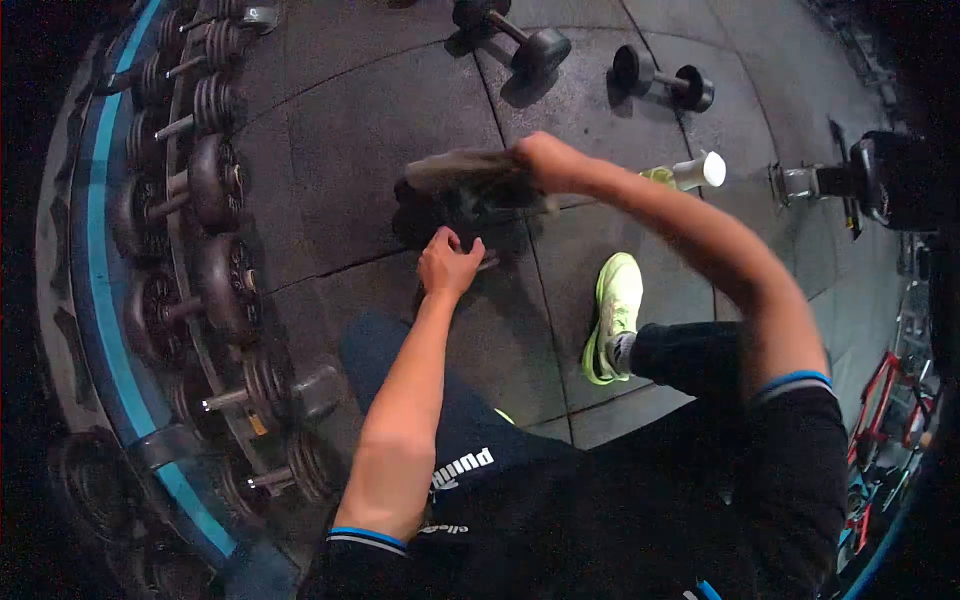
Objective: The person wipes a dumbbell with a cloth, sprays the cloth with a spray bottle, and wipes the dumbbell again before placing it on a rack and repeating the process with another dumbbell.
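Observation:
My right hand (548, 162) is closed on one end of a greyish, limp cloth (460, 168), which is smeared by motion. Beneath and beside the cloth is a dark object (475, 205), too blurred and shadowed to make out. My left hand (448, 264) is a little nearer to me, with curled fingers and the thumb toward the right. A short piece of metal bar (488, 264) sticks out beside it, and the fingers seem to be around this bar. What lies under the palm is hidden.
Several dumbbells stand on a rack (200, 330) along the left. Two more dumbbells, one at the top (510, 35) and another to its right (663, 78), lie on the dark mat floor (360, 130). A white-capped bottle (695, 172) is beyond my right forearm. My yellow-green shoe (620, 315) is on the floor.

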